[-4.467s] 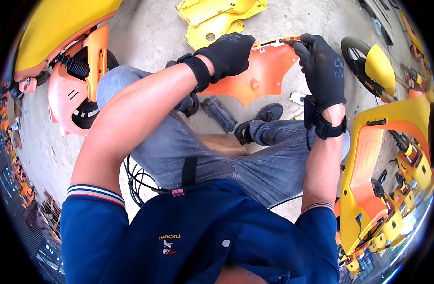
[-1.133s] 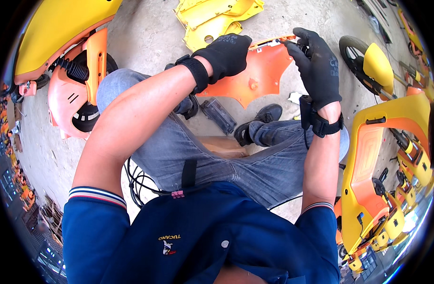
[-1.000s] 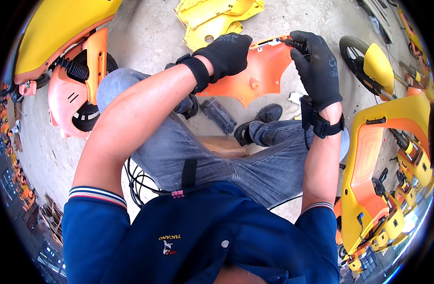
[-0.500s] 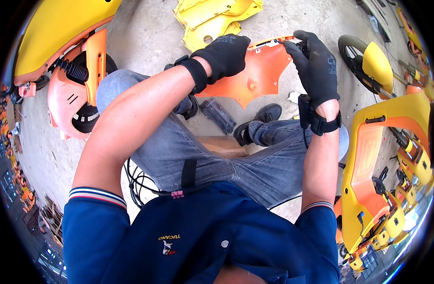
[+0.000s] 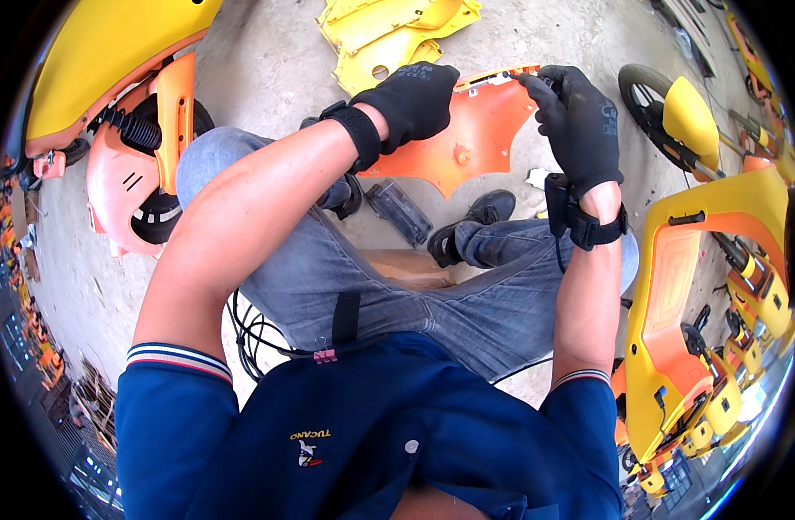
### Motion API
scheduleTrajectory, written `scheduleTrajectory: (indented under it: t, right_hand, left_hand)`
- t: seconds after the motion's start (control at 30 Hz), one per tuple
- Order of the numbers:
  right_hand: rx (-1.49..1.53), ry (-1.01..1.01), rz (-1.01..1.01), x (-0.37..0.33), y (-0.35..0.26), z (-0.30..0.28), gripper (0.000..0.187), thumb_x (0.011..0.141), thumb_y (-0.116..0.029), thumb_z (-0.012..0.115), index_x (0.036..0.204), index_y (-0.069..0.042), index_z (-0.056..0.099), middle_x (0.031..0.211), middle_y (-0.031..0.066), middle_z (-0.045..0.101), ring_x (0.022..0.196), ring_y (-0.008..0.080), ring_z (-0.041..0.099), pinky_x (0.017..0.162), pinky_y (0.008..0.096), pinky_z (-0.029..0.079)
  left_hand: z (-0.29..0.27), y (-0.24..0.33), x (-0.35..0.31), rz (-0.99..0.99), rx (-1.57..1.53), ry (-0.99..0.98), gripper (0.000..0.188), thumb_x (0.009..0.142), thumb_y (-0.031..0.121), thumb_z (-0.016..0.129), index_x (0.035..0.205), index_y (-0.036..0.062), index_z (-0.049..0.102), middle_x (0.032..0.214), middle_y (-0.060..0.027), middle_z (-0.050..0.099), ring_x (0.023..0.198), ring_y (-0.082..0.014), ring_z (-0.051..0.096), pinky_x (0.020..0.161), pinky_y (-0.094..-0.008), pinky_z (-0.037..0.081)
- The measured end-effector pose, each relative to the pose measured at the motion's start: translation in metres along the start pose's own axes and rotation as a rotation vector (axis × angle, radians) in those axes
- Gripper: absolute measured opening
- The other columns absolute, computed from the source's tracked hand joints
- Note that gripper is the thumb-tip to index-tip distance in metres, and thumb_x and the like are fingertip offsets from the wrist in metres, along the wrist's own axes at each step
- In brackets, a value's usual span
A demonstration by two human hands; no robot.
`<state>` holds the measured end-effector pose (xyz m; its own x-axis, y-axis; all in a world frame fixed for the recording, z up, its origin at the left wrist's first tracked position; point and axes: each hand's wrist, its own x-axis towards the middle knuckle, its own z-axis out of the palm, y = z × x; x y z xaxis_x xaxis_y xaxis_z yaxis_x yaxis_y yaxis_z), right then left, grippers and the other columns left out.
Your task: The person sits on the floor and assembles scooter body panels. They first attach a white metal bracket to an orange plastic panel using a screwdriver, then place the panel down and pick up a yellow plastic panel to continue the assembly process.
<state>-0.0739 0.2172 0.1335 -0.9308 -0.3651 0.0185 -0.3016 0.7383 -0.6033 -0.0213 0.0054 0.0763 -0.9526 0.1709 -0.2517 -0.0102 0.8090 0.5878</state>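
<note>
An orange plastic body panel (image 5: 471, 143), with a pointed lower edge and a small round boss, lies between my gloved hands. My left hand (image 5: 415, 104), in a black glove, is closed on the panel's upper left edge. A narrow strip with orange and white parts (image 5: 493, 80) runs along the panel's top edge. At the right end of that strip my right hand (image 5: 579, 121), also black-gloved, has its fingers curled around a slim dark tool (image 5: 521, 76), whose tip points left at the strip. The fingers hide most of the tool, so its kind does not show.
Yellow plastic panels (image 5: 363, 39) lie on the concrete floor beyond my hands. A dark, oblong box (image 5: 399, 212) sits between my feet. Partly stripped yellow and orange scooters stand left (image 5: 129, 186) and right (image 5: 675, 286), with a wheel (image 5: 647, 100) at the far right.
My right hand's fingers have closed in around the slim tool, and the hand has turned slightly. My left hand and the orange panel stay in place.
</note>
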Motion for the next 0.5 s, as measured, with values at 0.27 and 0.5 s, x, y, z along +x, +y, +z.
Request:
scheduleTrajectory:
  t: [0.27, 0.5]
  right_hand:
    - [0.026, 0.125, -0.285, -0.001, 0.008, 0.004, 0.024, 0.084, -0.014, 0.066, 0.106, -0.004, 0.062, 0.096, 0.0184, 0.064, 0.086, 0.0335, 0.064, 0.077, 0.0411, 0.051]
    - [-0.025, 0.154, -0.247, -0.008, 0.003, 0.002, 0.015, 0.088, -0.011, 0.061, 0.101, -0.005, 0.06, 0.091, 0.0172, 0.063, 0.087, 0.0361, 0.062, 0.077, 0.043, 0.05]
  left_hand:
    - [0.007, -0.007, -0.001, 0.083, -0.072, 0.096, 0.026, 0.082, 0.004, 0.05, 0.105, 0.0015, 0.06, 0.095, -0.0263, 0.065, 0.095, -0.0431, 0.061, 0.082, -0.047, 0.048]
    - [0.007, -0.007, 0.0, 0.083, -0.074, 0.058, 0.047, 0.075, 0.0, 0.053, 0.122, 0.0021, 0.058, 0.101, -0.0287, 0.065, 0.097, -0.0437, 0.061, 0.083, -0.0454, 0.05]
